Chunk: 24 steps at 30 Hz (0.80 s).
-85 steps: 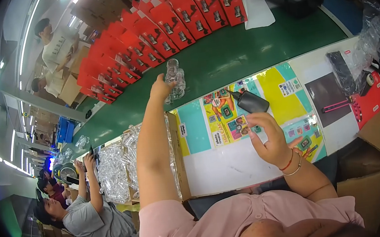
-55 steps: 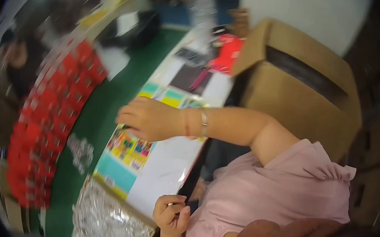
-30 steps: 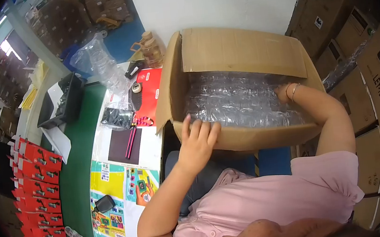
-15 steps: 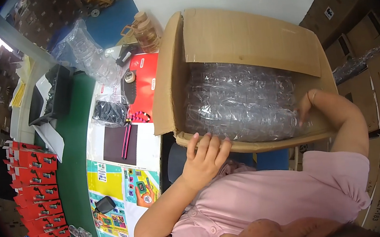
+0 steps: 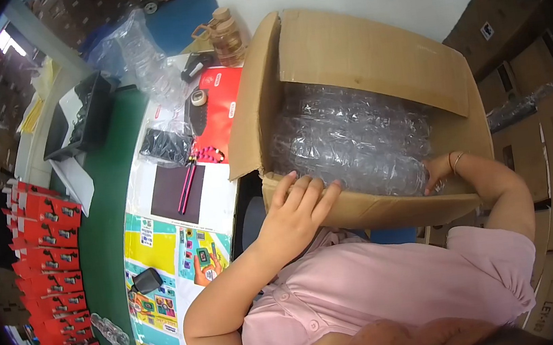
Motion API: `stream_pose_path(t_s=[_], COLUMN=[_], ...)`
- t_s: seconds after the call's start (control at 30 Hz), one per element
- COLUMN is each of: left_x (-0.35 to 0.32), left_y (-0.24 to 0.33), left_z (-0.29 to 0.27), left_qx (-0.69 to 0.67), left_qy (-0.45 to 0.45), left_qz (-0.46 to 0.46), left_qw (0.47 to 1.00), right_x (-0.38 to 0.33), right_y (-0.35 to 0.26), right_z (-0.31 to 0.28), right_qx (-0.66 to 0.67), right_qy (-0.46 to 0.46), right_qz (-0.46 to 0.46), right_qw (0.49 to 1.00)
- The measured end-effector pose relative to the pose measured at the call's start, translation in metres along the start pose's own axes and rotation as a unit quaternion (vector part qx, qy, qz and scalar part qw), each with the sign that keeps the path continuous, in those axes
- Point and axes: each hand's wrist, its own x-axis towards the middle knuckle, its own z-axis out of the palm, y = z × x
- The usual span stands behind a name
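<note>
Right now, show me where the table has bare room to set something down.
Barest: the green strip between the red packages and the colourful printed sheets. A small white patch lies beside the dark mat. Crowded: the far end, around the clear bags, black tray and red folder.

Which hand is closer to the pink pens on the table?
Left. The left hand rests on the cardboard box rim nearest the pink pens; the right hand reaches inside its far end.
</note>
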Motion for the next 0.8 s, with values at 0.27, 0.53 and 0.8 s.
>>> stream_pose_path(t_s=[0.27,0.53,0.8], left_x=[0.009,0.086,0.065], left_y=[-0.002,0.05,-0.009], left_z=[-0.013,-0.061,-0.138], left_qx=[-0.12,-0.267,-0.058], left_qy=[-0.006,0.311,0.362], left_qz=[-0.032,0.045,-0.034], left_qw=[0.992,0.911,0.93], right_x=[-0.086,-0.163,-0.034], right_y=[-0.015,-0.191,-0.212], right_z=[-0.055,-0.063,-0.14], right_qx=[0.318,0.508,0.357], right_qy=[-0.004,0.075,0.157], right_qz=[0.04,-0.428,-0.345], right_qw=[0.947,0.744,0.854])
